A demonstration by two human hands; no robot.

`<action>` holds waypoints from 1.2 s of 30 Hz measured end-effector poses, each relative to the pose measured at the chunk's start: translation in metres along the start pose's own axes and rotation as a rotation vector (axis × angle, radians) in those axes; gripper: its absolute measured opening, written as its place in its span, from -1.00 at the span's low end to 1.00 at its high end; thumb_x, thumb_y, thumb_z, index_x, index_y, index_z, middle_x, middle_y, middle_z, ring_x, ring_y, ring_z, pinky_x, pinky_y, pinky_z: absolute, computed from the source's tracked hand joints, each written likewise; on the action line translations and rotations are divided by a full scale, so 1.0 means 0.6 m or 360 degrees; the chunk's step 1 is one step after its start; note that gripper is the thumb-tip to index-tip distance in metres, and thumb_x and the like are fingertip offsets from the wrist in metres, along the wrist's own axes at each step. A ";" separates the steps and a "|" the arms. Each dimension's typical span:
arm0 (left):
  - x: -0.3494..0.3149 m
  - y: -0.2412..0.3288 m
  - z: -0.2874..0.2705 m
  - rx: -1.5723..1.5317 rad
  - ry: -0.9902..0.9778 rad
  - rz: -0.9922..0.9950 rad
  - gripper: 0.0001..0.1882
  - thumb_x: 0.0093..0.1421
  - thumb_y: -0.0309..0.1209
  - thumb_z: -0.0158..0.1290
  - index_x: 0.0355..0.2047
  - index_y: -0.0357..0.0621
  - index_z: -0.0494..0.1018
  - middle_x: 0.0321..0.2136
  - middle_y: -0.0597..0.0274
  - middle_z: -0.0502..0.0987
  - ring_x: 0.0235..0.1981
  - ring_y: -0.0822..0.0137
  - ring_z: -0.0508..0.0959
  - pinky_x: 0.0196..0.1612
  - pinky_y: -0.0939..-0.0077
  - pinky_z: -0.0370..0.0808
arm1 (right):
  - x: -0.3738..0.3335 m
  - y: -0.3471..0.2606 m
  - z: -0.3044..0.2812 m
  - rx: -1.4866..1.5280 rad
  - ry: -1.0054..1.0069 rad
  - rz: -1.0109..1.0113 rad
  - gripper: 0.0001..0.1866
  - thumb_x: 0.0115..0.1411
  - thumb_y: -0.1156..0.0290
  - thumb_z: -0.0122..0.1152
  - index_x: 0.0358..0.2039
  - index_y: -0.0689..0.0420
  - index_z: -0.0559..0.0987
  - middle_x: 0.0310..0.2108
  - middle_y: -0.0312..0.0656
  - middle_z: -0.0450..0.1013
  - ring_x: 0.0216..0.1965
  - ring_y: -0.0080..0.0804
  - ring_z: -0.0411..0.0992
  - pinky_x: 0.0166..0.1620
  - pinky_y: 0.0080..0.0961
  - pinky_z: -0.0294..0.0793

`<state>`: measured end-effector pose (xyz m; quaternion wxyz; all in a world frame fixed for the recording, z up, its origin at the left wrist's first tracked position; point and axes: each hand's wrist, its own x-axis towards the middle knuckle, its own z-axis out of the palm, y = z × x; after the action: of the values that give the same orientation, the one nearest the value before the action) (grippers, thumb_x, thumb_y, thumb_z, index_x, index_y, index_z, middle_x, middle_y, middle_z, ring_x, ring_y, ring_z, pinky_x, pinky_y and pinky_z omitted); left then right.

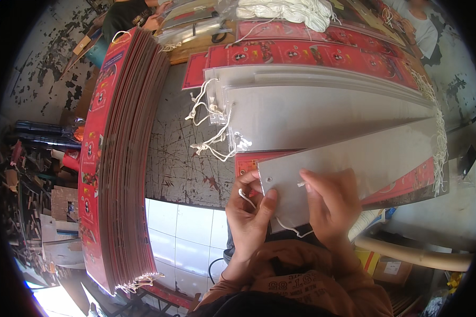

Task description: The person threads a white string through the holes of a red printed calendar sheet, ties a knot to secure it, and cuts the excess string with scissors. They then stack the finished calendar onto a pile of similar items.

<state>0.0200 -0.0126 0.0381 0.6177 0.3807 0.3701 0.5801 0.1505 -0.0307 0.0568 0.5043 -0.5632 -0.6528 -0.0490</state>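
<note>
My left hand (250,219) pinches the near-left end of a long grey board (354,150) between thumb and fingers. Close to that end is a small eyelet hole (268,179). A white cord (288,228) runs from beside my left fingers, where its knotted end sticks up, down past the board's lower corner toward my right hand. Over the board, my right hand (330,206) is closed, with a white cord tip showing at its thumb and forefinger. Beneath lies a red printed board (407,185), mostly covered.
Behind are stacked grey boards (322,113) with cord loops, and red printed boards (285,53). A tall stack of red boards (127,158) stands left on the scratched metal table (180,137). White cord hanks (285,11) lie at the back. Two other people (127,18) are at the far side.
</note>
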 end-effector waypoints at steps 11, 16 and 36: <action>-0.002 -0.006 -0.006 -0.0061 -0.0018 -0.0010 -0.67 0.08 -0.60 0.03 -0.12 -0.34 0.28 -0.39 0.31 0.41 -0.53 0.71 0.29 -0.46 0.87 0.21 | 0.032 -0.019 0.002 -0.0127 -0.0220 -0.0201 -0.69 -0.23 0.57 0.26 -0.36 0.07 0.57 -0.47 -0.33 0.37 -0.49 -0.38 0.25 -0.52 -0.55 0.28; -0.002 -0.004 -0.003 -0.0084 -0.0019 -0.0053 -0.70 0.09 -0.60 0.03 -0.15 -0.35 0.29 -0.39 0.29 0.42 -0.49 0.68 0.33 -0.41 0.84 0.24 | 0.029 -0.014 0.004 -0.0027 -0.0316 -0.0283 -0.65 -0.27 0.59 0.22 -0.34 0.13 0.54 -0.45 -0.28 0.37 -0.45 -0.32 0.27 -0.45 -0.48 0.32; 0.009 -0.006 -0.005 -0.0248 -0.0186 -0.0174 -0.67 0.13 -0.53 -0.05 -0.09 -0.30 0.21 -0.22 0.17 0.40 -0.18 0.45 0.39 -0.10 0.59 0.32 | -0.003 0.010 0.012 0.0227 -0.0031 -0.0012 -0.77 -0.06 0.68 0.15 -0.34 0.17 0.55 -0.46 -0.22 0.38 -0.49 -0.39 0.32 -0.46 -0.56 0.29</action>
<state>0.0193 -0.0071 0.0333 0.6966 0.3441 0.3074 0.5494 0.1507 -0.0254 0.0488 0.5367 -0.5238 -0.6615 0.0013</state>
